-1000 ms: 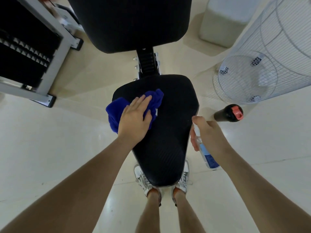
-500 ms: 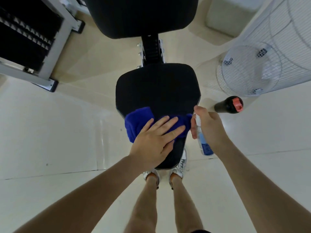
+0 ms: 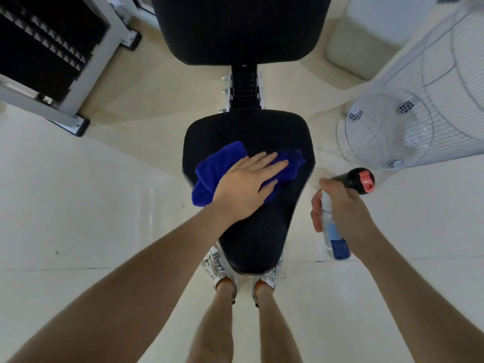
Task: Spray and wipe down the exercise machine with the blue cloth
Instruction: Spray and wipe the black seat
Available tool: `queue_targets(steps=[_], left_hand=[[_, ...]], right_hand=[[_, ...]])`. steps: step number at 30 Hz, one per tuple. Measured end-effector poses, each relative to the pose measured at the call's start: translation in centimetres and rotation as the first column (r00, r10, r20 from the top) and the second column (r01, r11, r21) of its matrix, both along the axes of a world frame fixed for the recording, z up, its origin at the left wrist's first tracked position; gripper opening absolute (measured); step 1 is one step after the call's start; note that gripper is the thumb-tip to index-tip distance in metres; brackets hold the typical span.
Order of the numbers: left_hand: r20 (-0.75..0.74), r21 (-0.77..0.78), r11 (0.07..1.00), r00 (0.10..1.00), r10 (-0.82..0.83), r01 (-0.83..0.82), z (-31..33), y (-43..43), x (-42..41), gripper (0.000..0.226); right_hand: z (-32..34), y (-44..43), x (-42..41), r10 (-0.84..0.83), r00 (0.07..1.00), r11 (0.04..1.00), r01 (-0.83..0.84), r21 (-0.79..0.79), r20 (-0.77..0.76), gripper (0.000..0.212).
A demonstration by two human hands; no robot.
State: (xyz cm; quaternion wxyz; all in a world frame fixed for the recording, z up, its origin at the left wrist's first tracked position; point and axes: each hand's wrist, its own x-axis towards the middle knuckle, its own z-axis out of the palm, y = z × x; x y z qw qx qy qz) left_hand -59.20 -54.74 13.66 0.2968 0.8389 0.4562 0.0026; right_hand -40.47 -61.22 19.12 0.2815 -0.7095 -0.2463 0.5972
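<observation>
Through the head camera, I had my left hand [image 3: 246, 187] flat on the blue cloth [image 3: 209, 176]. The fingers were straight and close together, the thumb out to the side, and they pressed the cloth onto the middle of the machine's black seat pad [image 3: 251, 231]. The cloth lay bunched, spilling past the hand toward the seat's left edge and out beyond the fingertips. I judged it soft, light and limp. It would fold and drag rather than slide as one piece, so a broad press over its middle suited it, or a gather at the thick left fold. The pad looked textured, so probably grippy.

My right hand [image 3: 340, 210] was curled round the spray bottle [image 3: 334, 239], held off the seat's right edge with its blue-labelled base hanging below the fist. It seemed light, smooth plastic, best held at the neck.
</observation>
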Motion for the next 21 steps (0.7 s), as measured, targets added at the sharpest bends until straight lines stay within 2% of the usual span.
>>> queue_targets(steps=[3, 6, 8, 10, 12, 16, 18, 21], left_hand=[[0.034, 0.052, 0.986, 0.987, 0.154, -0.156, 0.1, -2.0, -2.9, 0.045], [-0.012, 0.037, 0.914, 0.914, 0.405, -0.404, 0.0, -1.5, -5.2, 0.044], [-0.004, -0.015, 0.881, 0.881, 0.473, -0.473, 0.2, -1.0, -6.4, 0.044], [0.017, -0.052, 0.866, 0.866, 0.499, -0.498, 0.4, -0.8, -7.1, 0.044], [0.067, -0.098, 0.833, 0.832, 0.551, -0.544, 0.6, -0.9, -7.0, 0.044], [0.167, -0.207, 0.724, 0.705, 0.689, -0.658, 1.5, -3.2, -6.9, 0.045], [0.17, -0.202, 0.76, 0.742, 0.648, -0.618, 1.8, -5.4, -6.7, 0.044], [0.166, -0.118, 0.88, 0.865, 0.474, -0.46, 2.5, -9.0, -5.8, 0.04]], right_hand=[[1.2, -0.1, -0.7, 0.342, 0.94, 0.938, -0.341, -0.065, 0.013, 0.059], [2.2, -1.6, -2.4, 0.676, 0.731, 0.737, -0.668, -0.104, 0.098, 0.057], [2.6, -2.6, -3.5, 0.79, 0.582, 0.607, -0.787, -0.11, 0.191, 0.052], [2.6, -3.0, -4.2, 0.821, 0.507, 0.547, -0.83, -0.11, 0.261, 0.047], [2.6, -3.0, -4.5, 0.815, 0.504, 0.549, -0.829, -0.104, 0.284, 0.046], [2.8, -2.6, -4.7, 0.758, 0.58, 0.616, -0.787, -0.038, 0.298, 0.053], [2.9, -1.7, -5.0, 0.717, 0.628, 0.659, -0.752, -0.001, 0.303, 0.057], [2.9, 0.5, -5.6, 0.635, 0.711, 0.729, -0.681, 0.069, 0.302, 0.056]])
